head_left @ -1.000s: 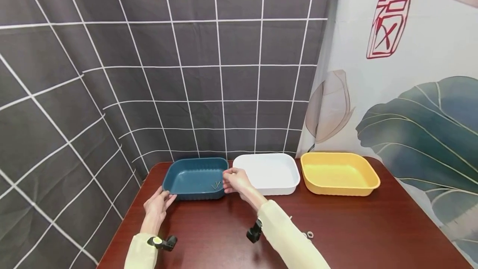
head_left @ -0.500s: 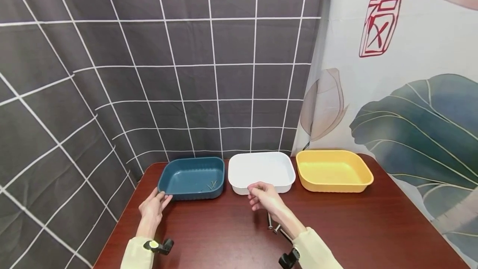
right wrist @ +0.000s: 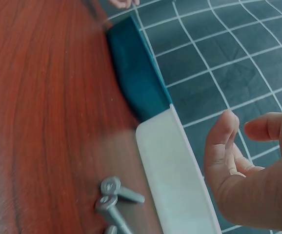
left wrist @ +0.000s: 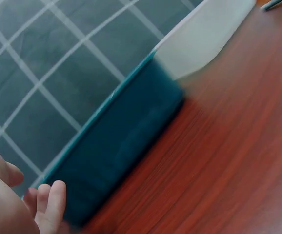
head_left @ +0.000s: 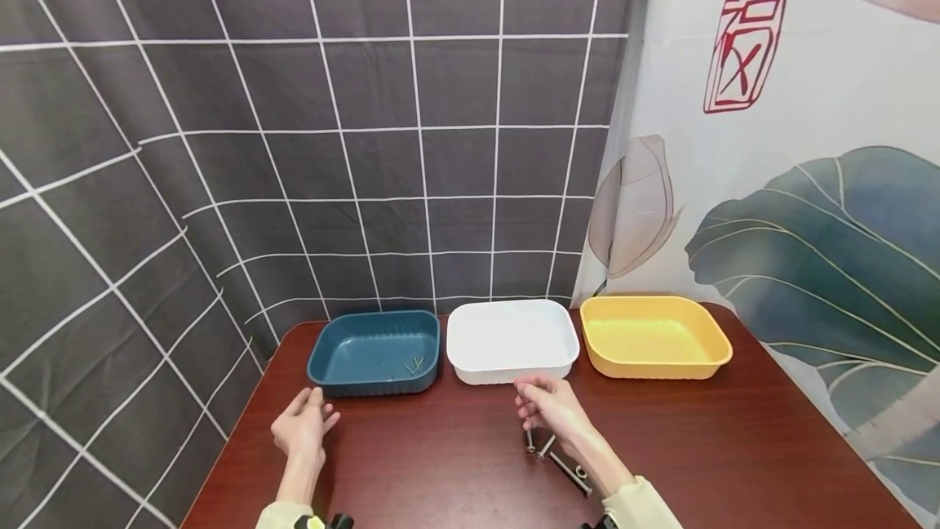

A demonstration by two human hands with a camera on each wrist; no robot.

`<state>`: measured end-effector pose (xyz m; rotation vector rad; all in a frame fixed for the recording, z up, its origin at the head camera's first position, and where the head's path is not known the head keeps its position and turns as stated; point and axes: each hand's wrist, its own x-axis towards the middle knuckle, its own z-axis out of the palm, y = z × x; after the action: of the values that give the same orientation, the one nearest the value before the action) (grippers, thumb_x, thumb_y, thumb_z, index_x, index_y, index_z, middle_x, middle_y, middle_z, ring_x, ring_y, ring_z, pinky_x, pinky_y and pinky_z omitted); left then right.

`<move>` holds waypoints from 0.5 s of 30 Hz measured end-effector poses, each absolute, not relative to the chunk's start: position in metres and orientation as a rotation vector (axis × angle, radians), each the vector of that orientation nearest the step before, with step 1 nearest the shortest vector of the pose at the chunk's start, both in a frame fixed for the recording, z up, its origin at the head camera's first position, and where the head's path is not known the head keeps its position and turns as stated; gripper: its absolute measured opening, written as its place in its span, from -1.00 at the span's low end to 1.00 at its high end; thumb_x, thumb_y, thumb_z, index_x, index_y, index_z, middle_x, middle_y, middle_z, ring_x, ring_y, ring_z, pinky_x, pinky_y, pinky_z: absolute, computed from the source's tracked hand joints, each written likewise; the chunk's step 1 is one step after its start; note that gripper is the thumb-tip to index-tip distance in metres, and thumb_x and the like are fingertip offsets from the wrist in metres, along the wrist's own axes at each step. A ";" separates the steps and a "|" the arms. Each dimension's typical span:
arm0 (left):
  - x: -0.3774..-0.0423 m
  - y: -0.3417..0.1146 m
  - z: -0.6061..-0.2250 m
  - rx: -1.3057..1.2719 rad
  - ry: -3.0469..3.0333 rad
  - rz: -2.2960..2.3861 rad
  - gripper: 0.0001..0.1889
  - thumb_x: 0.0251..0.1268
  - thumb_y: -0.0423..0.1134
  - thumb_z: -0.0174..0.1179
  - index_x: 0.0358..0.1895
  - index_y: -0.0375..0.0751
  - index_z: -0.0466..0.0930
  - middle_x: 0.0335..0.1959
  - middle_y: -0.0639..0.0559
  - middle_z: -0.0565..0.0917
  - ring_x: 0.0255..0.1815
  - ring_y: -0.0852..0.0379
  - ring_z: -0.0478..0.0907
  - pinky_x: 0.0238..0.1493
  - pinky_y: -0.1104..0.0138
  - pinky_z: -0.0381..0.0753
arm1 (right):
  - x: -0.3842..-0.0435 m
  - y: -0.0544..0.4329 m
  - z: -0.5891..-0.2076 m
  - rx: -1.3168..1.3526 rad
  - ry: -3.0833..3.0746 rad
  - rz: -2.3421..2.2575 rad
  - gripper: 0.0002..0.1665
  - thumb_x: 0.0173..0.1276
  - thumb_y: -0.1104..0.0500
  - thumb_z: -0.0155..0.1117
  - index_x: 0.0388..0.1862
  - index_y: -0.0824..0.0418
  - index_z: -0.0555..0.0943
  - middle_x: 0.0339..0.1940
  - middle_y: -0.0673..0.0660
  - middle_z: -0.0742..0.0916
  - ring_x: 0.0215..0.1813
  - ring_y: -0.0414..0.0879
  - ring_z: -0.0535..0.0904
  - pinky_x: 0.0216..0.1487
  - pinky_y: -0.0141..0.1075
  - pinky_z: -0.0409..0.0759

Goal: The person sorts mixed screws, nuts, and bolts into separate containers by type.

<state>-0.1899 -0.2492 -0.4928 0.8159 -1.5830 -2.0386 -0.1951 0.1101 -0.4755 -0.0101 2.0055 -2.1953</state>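
Observation:
My left hand [head_left: 299,424] is by the front left corner of the blue tray [head_left: 374,388], its fingers loosely bent around nothing; whether a fingertip touches the tray I cannot tell. In the tray's right part lie several thin, small screw-like or nail-like pieces [head_left: 415,366]. My right hand [head_left: 554,411] hovers before the white tray [head_left: 507,376]. The right wrist view shows a gap between its thumb and forefinger, with nothing held. Below that hand several metal bolts [head_left: 569,473] lie on the table, partly covered by it in the head view, with a ring-shaped nut or washer [head_left: 581,472] beside them.
A yellow tray [head_left: 657,370] stands right of the white one, all three in a row along the back of the red-brown table [head_left: 426,464]. Behind them hangs a dark grey gridded cloth [head_left: 382,170]. A white patterned curtain [head_left: 661,72] hangs at the right.
My right hand has moved from the blue tray's right end rightward and toward me, above the bolts. My left hand has drawn slightly back from the blue tray's corner. The view has shifted slightly.

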 end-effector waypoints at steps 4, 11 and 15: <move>-0.182 -0.220 -0.488 0.705 -1.612 -2.080 -0.56 0.44 -0.44 0.12 0.28 -0.66 0.38 -0.48 0.06 0.64 -0.55 0.26 0.66 -0.48 0.32 0.77 | -0.192 0.117 -0.478 0.034 2.015 -2.213 -0.77 0.42 0.34 0.13 -0.05 0.51 0.56 -0.46 0.13 0.62 -0.50 -0.18 0.53 -0.57 -0.47 0.58; -0.179 -0.165 -0.490 0.527 -1.701 -2.269 -0.58 0.43 -0.44 0.14 0.23 -0.69 0.41 -0.44 -0.10 0.66 -0.52 0.17 0.68 -0.47 0.29 0.78 | -0.184 0.124 -0.481 0.081 2.007 -2.235 -0.76 0.44 0.33 0.16 -0.03 0.50 0.55 -0.43 0.16 0.64 -0.49 -0.16 0.52 -0.59 -0.45 0.56; -0.181 -0.143 -0.495 0.481 -1.744 -2.341 -0.55 0.43 -0.45 0.15 0.28 -0.66 0.39 -0.41 -0.10 0.67 -0.46 0.10 0.70 -0.43 0.25 0.79 | -0.178 0.127 -0.484 0.091 2.011 -2.228 -0.74 0.45 0.33 0.15 -0.01 0.52 0.53 -0.42 0.16 0.63 -0.49 -0.15 0.52 -0.58 -0.43 0.56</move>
<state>-0.1814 -0.1426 -0.4948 0.4806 -1.7441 -2.3405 -0.1776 0.1267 -0.4842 0.0905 2.0108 -2.2283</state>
